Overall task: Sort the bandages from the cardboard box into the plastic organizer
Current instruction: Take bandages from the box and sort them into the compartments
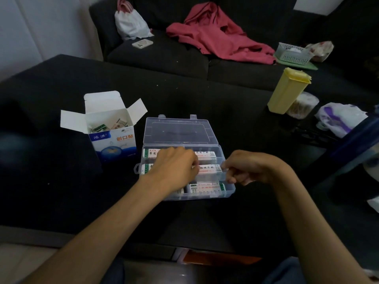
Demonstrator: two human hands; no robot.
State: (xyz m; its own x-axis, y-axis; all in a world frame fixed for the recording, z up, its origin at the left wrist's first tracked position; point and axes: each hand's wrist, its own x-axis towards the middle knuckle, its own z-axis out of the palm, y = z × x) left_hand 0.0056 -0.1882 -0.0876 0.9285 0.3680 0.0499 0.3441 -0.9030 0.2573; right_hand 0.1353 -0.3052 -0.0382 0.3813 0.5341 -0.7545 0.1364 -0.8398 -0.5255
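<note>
Both our hands, left (pixel 176 167) and right (pixel 244 169), curl over white paper-wrapped bandages (pixel 207 170) inside the clear plastic organizer (pixel 229 189); what they pinch we cannot tell.

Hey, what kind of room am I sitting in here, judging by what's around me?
Most likely a home living room. A dark sofa sits behind the low black table, with a red garment and a phone left on its cushions, and everyday clutter like a yellow container.

Dim room: black table (pixel 205 99) in front of a dark sofa (pixel 164 56) holding a red jacket (pixel 217 37), white bag (pixel 131 23), phone (pixel 142 43) and basket (pixel 292 53); pale wall (pixel 41 27) left of the sofa.
</note>
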